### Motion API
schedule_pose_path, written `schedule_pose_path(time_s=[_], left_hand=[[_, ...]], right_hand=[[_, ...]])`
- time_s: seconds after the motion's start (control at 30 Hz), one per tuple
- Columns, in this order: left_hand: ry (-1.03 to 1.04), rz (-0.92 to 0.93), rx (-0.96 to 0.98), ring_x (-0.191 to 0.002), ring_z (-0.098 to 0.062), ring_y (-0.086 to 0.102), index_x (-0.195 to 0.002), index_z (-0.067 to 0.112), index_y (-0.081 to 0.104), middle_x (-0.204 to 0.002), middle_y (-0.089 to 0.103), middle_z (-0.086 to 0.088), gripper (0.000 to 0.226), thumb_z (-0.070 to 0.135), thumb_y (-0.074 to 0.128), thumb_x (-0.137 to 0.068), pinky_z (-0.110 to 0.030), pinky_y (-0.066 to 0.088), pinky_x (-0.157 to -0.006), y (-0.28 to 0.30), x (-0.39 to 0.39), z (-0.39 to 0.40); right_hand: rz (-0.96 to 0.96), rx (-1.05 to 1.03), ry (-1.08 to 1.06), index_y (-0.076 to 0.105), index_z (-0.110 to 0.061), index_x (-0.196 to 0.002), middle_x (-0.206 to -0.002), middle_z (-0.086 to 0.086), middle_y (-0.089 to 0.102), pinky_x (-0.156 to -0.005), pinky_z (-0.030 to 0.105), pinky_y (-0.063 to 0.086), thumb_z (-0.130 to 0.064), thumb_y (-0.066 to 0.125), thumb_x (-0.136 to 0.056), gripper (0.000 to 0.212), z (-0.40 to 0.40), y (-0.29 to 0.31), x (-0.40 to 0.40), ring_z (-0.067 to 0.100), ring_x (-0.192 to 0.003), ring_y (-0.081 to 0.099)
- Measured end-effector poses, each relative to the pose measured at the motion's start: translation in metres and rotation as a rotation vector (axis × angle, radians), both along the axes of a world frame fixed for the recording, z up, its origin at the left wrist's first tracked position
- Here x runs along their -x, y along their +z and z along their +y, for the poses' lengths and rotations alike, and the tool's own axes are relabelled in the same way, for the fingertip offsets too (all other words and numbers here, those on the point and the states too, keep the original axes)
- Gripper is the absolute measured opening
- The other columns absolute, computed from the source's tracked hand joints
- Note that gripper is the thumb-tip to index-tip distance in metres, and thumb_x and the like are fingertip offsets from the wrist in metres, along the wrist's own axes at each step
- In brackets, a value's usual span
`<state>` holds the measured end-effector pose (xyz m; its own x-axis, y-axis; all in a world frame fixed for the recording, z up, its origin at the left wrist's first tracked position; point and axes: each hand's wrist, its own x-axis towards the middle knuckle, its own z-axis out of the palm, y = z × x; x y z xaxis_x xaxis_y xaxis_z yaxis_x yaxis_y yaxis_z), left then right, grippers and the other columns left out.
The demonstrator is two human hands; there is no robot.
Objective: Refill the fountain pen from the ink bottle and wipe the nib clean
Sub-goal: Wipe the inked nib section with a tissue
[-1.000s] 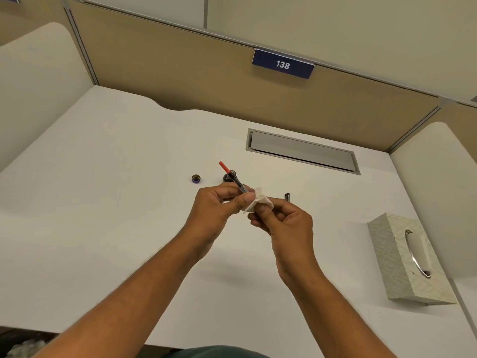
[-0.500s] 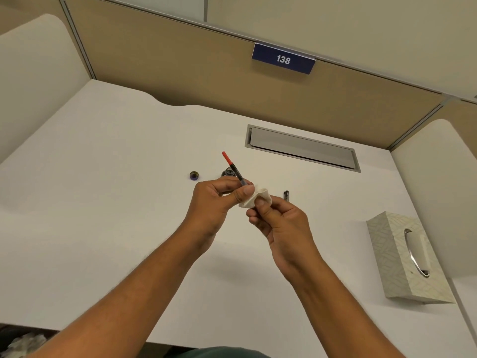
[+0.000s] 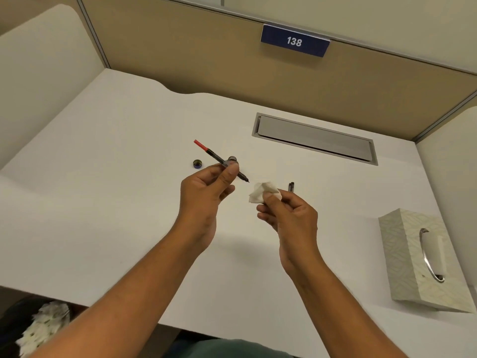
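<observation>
Over the middle of the white tabletop (image 3: 108, 192) the left hand (image 3: 204, 192) pinches a slim black fountain pen with a red end (image 3: 219, 160) between thumb and fingertips. The pen slants, red end up toward the far left corner, dark nib pointing down toward the right. The nib is bare and apart from the crumpled white tissue (image 3: 263, 193), which the right hand (image 3: 289, 215) grips between thumb and curled fingers just to the right of the nib.

Just behind the left thumb a small dark ink bottle (image 3: 232, 158) stands on the tabletop, mostly hidden by the pen and fingers; whether it is open cannot be told. To its left lies a small round dark cap with a purple rim (image 3: 197, 164), apart from the bottle. Beyond the right hand's tissue a short black pen part with a clip (image 3: 291, 186) lies on the surface.

Toward the far edge a grey rectangular cable flap (image 3: 315, 139) is set into the tabletop. Near the right edge sits a pale patterned tissue box with a silver-rimmed slot (image 3: 402, 254). On the tan partition behind hangs a blue plate reading 138 (image 3: 294, 41)
</observation>
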<state>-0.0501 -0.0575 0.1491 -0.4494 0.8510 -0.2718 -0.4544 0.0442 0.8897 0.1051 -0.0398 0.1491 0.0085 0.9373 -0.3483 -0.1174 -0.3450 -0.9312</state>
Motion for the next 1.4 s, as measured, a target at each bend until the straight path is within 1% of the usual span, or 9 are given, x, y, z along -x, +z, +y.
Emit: schedule_pose_path(time_s=[0.17,0.3,0.47,0.63,0.8,0.87,1.03,1.23,1.4], left_hand=[[-0.064,-0.062,0.045,-0.116,-0.022,0.072,-0.111,0.008,0.078,-0.121,0.078,-0.007,0.028,0.025,0.077,-0.088,-0.044,0.06,-0.097,-0.007,-0.036,-0.004],[0.028,-0.099,0.086,-0.108,-0.026,0.076,-0.108,0.01,0.079,-0.112,0.08,-0.011,0.019,0.02,0.072,-0.095,-0.037,0.062,-0.084,-0.012,-0.059,-0.004],[0.12,-0.093,0.091,-0.107,-0.03,0.076,-0.111,0.002,0.078,-0.111,0.08,-0.016,0.021,0.016,0.071,-0.096,-0.037,0.062,-0.089,-0.013,-0.078,0.0],[0.139,-0.03,0.08,-0.094,-0.022,0.078,-0.099,0.008,0.081,-0.098,0.082,-0.01,0.013,0.015,0.072,-0.094,-0.031,0.06,-0.088,-0.009,-0.105,0.004],[0.101,0.031,0.08,-0.1,-0.023,0.078,-0.098,0.012,0.081,-0.099,0.083,-0.007,0.013,0.02,0.072,-0.093,-0.036,0.059,-0.097,-0.01,-0.128,0.009],[0.087,0.08,0.088,-0.101,-0.023,0.077,-0.106,0.008,0.08,-0.102,0.082,-0.008,0.017,0.018,0.069,-0.097,-0.038,0.059,-0.099,-0.013,-0.132,0.01],[0.067,0.19,0.099,-0.104,-0.025,0.076,-0.115,0.006,0.077,-0.108,0.081,-0.011,0.022,0.017,0.066,-0.1,-0.04,0.06,-0.099,-0.018,-0.135,0.012],[0.123,0.165,0.131,-0.094,-0.024,0.077,-0.101,0.01,0.082,-0.095,0.082,-0.008,0.018,0.024,0.077,-0.091,-0.04,0.06,-0.097,-0.019,-0.135,0.015],[0.108,0.135,0.138,-0.09,-0.02,0.076,-0.097,0.013,0.082,-0.091,0.082,-0.005,0.012,0.02,0.074,-0.093,-0.039,0.061,-0.093,-0.019,-0.134,0.019]], right_hand=[[-0.006,-0.035,0.062,0.079,-0.018,-0.102,-0.084,0.006,0.081,-0.07,0.027,0.064,-0.011,0.071,-0.096,0.012,0.004,0.002,-0.014,0.016,-0.07,0.074],[0.155,0.01,0.182,0.08,-0.014,-0.115,-0.104,0.01,0.082,-0.087,0.034,0.064,-0.007,0.058,-0.103,0.026,0.006,0.003,-0.026,0.023,-0.089,0.076],[0.425,0.192,0.151,0.077,-0.002,-0.099,-0.108,0.017,0.08,-0.095,0.043,0.061,-0.01,0.049,-0.105,0.03,0.012,0.003,-0.046,0.035,-0.109,0.076],[0.239,0.049,0.216,0.077,-0.003,-0.099,-0.103,0.015,0.08,-0.088,0.034,0.063,-0.007,0.074,-0.093,0.008,0.021,-0.006,-0.067,0.032,-0.103,0.077],[0.042,-0.079,0.196,0.077,-0.013,-0.106,-0.091,0.005,0.082,-0.076,0.026,0.065,-0.005,0.077,-0.091,0.018,0.028,-0.009,-0.084,0.02,-0.088,0.08],[0.099,-0.01,0.216,0.078,-0.01,-0.109,-0.096,0.006,0.083,-0.077,0.025,0.064,-0.004,0.074,-0.093,0.018,0.03,-0.011,-0.09,0.02,-0.09,0.08],[0.499,0.361,0.271,0.076,-0.002,-0.114,-0.114,0.016,0.079,-0.083,0.025,0.064,-0.003,0.068,-0.095,0.02,0.04,-0.015,-0.098,0.018,-0.088,0.075],[0.218,0.106,0.286,0.079,-0.014,-0.096,-0.092,0.003,0.083,-0.079,0.026,0.064,-0.002,0.073,-0.093,0.013,0.041,-0.021,-0.099,0.022,-0.092,0.079],[0.243,0.111,0.324,0.077,-0.01,-0.1,-0.092,0.005,0.082,-0.081,0.027,0.064,-0.001,0.072,-0.093,0.012,0.047,-0.024,-0.103,0.02,-0.088,0.078]])
